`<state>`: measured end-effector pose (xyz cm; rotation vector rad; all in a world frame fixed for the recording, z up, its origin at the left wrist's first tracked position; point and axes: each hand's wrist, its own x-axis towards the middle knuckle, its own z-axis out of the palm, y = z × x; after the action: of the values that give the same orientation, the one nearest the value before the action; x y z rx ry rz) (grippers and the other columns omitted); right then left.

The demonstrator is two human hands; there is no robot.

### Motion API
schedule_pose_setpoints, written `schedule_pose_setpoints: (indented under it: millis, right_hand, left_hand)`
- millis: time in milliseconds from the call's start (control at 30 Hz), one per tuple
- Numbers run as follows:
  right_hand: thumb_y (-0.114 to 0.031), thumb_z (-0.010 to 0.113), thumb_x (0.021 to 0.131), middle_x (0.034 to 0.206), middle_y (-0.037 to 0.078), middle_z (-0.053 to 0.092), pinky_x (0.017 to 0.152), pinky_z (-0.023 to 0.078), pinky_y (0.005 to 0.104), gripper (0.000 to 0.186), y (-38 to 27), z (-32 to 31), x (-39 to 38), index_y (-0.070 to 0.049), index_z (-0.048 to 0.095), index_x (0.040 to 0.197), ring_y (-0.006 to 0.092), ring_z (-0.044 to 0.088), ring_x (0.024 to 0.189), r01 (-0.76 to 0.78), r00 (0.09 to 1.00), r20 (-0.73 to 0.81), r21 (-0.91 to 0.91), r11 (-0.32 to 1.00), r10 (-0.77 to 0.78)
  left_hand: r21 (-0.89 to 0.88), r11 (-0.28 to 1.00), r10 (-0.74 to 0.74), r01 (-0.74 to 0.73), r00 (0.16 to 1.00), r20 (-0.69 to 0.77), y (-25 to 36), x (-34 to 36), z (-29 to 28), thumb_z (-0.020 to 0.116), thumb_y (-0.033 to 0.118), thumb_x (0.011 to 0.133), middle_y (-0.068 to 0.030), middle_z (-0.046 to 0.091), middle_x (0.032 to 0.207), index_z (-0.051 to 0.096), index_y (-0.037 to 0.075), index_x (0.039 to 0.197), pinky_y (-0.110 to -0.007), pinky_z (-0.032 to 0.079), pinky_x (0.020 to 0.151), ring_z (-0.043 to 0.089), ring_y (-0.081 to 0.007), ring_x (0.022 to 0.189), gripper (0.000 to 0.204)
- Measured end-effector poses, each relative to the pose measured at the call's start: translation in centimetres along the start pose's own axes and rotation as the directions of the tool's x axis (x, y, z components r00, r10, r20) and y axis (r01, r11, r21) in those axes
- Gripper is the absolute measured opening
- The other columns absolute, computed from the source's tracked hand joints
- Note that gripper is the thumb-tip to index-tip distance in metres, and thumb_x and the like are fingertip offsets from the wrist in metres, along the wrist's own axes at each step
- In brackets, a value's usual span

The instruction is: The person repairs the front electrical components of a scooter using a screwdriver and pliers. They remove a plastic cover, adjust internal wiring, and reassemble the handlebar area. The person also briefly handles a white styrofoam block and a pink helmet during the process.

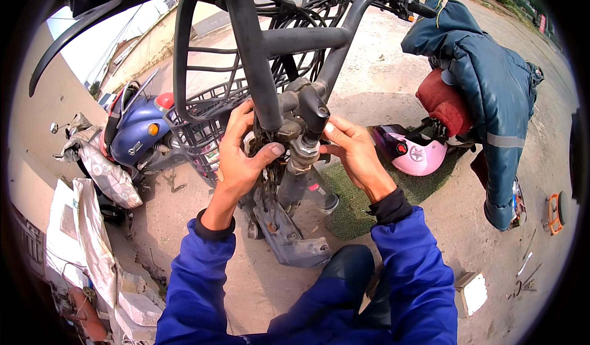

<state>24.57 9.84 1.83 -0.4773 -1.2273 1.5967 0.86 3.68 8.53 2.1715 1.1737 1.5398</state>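
A black handlebar [251, 56] rises from the steering stem [305, 143] of a partly stripped bike in front of me. My left hand [241, 154] is closed around the left side of the stem, near some cables. Its thumb points toward the stem and its other fingers are mostly hidden behind it. On the other side my right hand [356, 154] has its thumb and fingertips against the stem, just below the black clamp [313, 114]. Lower down sit the grey frame tube [301, 188] and a dirty grey cover [295, 243].
A black wire basket [200, 123] hangs beyond the handlebar. A blue scooter [138, 136] stands at left. To the right are a pink helmet [421, 157] and a dark blue jacket [491, 99]. A green mat [350, 203] and tools [525, 271] lie on the ground.
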Motion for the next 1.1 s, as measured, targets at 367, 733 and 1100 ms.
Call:
schedule_pose_setpoints:
  millis: [367,733,1100]
  right_hand:
    - [-0.009,0.064,0.101,0.115,0.007,0.072,0.079,0.054,0.0294,0.044,-0.8,-1.3,3.4,0.0,0.064,0.144,0.0133,0.067,0.093,0.322,0.946,0.009,-0.155,0.934,-0.324]
    - [-0.009,0.067,0.099,0.103,0.011,0.075,0.072,0.053,0.0292,0.032,-2.1,-5.8,5.0,0.005,0.072,0.126,0.0118,0.066,0.084,0.331,0.941,-0.005,-0.201,0.922,-0.339]
    - [-0.023,0.079,0.091,0.125,0.021,0.069,0.084,0.057,0.0372,0.061,-1.3,-2.6,4.2,0.006,0.062,0.142,0.0254,0.071,0.096,0.308,0.942,0.173,-0.104,0.946,-0.288]
  left_hand:
    - [0.033,0.984,-0.159,0.175,0.948,-0.274,1.1,-0.9,3.1,0.086,0.008,0.088,-0.0077,0.07,0.117,0.067,-0.001,0.124,-0.035,0.048,0.102,0.064,-0.0179,0.11,0.041]
    - [0.146,0.975,-0.103,0.17,0.919,-0.381,0.7,-1.3,2.7,0.083,0.03,0.094,-0.0088,0.075,0.106,0.069,-0.006,0.12,-0.03,0.056,0.087,0.071,-0.0158,0.092,0.047]
    - [0.057,0.977,-0.184,0.205,0.948,-0.261,1.5,-1.3,2.4,0.091,0.028,0.087,-0.0083,0.072,0.119,0.065,-0.003,0.131,-0.033,0.055,0.095,0.07,-0.0176,0.106,0.06]
